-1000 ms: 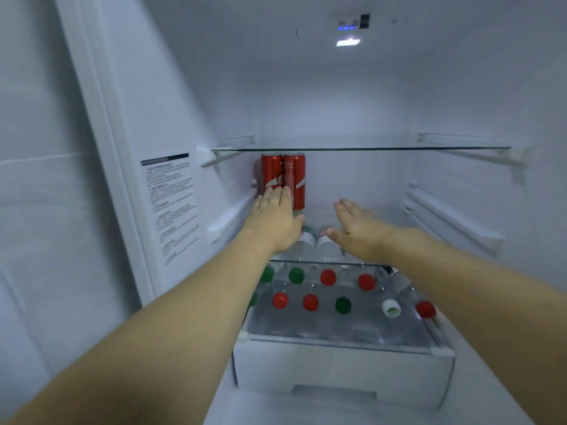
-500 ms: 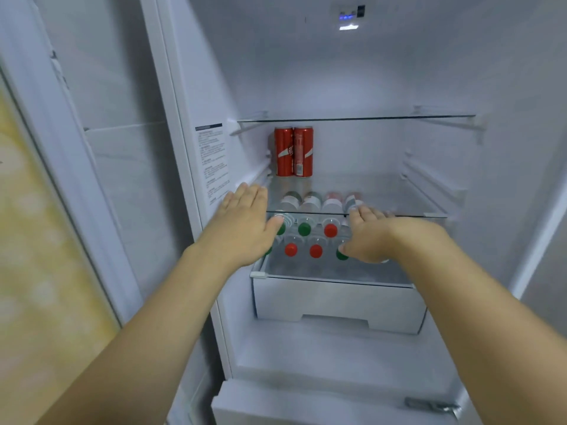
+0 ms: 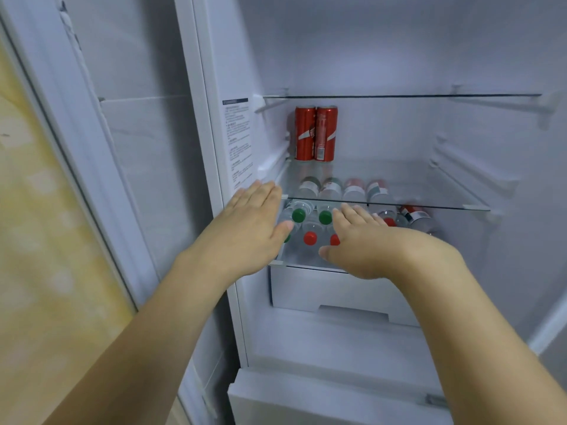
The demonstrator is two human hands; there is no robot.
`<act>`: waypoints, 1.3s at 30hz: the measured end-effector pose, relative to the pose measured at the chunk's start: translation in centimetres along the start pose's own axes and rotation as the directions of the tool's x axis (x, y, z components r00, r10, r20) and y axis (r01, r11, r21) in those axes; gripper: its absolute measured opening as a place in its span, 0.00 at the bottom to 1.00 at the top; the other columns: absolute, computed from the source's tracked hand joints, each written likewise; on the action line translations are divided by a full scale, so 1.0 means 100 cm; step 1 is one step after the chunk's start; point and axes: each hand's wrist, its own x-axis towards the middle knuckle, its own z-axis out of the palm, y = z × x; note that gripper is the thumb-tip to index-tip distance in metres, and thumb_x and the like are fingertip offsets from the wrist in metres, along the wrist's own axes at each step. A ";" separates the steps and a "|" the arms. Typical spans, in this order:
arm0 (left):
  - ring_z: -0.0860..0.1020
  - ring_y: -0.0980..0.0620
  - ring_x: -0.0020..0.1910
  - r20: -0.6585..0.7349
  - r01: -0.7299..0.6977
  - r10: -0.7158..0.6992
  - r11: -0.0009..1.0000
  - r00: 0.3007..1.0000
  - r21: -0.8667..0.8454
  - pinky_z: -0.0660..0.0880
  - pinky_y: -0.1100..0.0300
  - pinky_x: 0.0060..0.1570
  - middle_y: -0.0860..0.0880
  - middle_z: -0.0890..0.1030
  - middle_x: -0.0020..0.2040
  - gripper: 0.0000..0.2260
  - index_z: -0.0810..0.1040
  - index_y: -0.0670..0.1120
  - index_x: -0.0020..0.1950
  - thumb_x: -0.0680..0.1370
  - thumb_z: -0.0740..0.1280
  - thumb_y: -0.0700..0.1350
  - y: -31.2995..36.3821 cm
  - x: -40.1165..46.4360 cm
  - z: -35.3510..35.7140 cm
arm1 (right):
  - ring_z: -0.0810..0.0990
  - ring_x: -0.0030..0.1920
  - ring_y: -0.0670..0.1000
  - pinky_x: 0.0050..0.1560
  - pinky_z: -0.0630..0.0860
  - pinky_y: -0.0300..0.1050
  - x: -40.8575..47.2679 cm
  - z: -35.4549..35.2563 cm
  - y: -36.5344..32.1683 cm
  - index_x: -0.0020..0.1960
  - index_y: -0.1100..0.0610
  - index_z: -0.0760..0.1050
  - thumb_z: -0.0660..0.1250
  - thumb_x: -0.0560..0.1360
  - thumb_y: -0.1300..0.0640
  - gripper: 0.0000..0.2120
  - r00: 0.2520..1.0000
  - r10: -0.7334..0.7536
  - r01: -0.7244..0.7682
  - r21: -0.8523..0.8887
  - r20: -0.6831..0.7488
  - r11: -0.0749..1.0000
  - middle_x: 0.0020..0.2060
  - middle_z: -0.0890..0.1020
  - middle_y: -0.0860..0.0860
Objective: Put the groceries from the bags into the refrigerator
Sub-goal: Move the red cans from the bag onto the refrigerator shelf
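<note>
Both hands have drawn back out of the refrigerator [image 3: 383, 50] since a second ago, when they reached in toward the two red cans [image 3: 316, 133]. The left hand [image 3: 245, 228] now hovers flat, fingers straight and together, holding nothing, before the left end of the glass shelf [image 3: 429, 191]. The right hand [image 3: 365, 243], at its 3 o'clock, is likewise flat and empty, over the front of the clear drawer [image 3: 331, 289]. The cans stand upright and touching at the shelf's back left, at 12 o'clock from the hands. Water bottles [image 3: 310, 223] with red and green caps lie in the drawer beneath. The view has pulled back, and the yellow wall [image 3: 40, 240] now shows at 9 o'clock.
</note>
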 end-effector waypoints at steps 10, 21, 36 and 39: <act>0.41 0.55 0.80 0.074 0.172 -0.167 0.983 0.983 -0.070 0.37 0.64 0.73 0.51 0.43 0.82 0.29 0.43 0.47 0.81 0.85 0.50 0.55 0.006 -0.039 -0.016 | 0.35 0.78 0.52 0.76 0.36 0.49 -0.002 0.011 -0.009 0.79 0.56 0.36 0.49 0.84 0.44 0.34 0.992 -0.122 0.121 0.031 0.045 0.992 0.78 0.35 0.52; 0.41 0.55 0.80 0.014 0.449 -0.449 0.892 0.893 -0.048 0.39 0.61 0.75 0.52 0.44 0.82 0.29 0.44 0.47 0.81 0.84 0.51 0.55 0.008 -0.121 -0.027 | 0.35 0.78 0.54 0.76 0.37 0.49 -0.007 0.019 -0.054 0.80 0.57 0.36 0.49 0.84 0.48 0.32 0.928 -0.372 0.372 0.002 0.018 0.928 0.78 0.36 0.54; 0.38 0.54 0.79 0.004 0.735 -0.741 0.666 0.671 0.127 0.39 0.59 0.76 0.51 0.38 0.81 0.30 0.39 0.47 0.81 0.84 0.47 0.58 -0.008 -0.269 -0.071 | 0.35 0.78 0.52 0.76 0.37 0.49 -0.067 0.032 -0.188 0.79 0.57 0.35 0.49 0.84 0.46 0.33 0.716 -0.695 0.698 -0.028 0.068 0.716 0.78 0.35 0.53; 0.38 0.55 0.79 0.012 0.762 -0.772 0.629 0.635 0.151 0.38 0.60 0.75 0.51 0.37 0.81 0.30 0.37 0.48 0.81 0.84 0.46 0.58 -0.007 -0.285 -0.076 | 0.35 0.78 0.52 0.75 0.38 0.48 -0.079 0.035 -0.204 0.79 0.56 0.35 0.50 0.84 0.47 0.33 0.666 -0.736 0.744 -0.026 0.122 0.668 0.78 0.34 0.52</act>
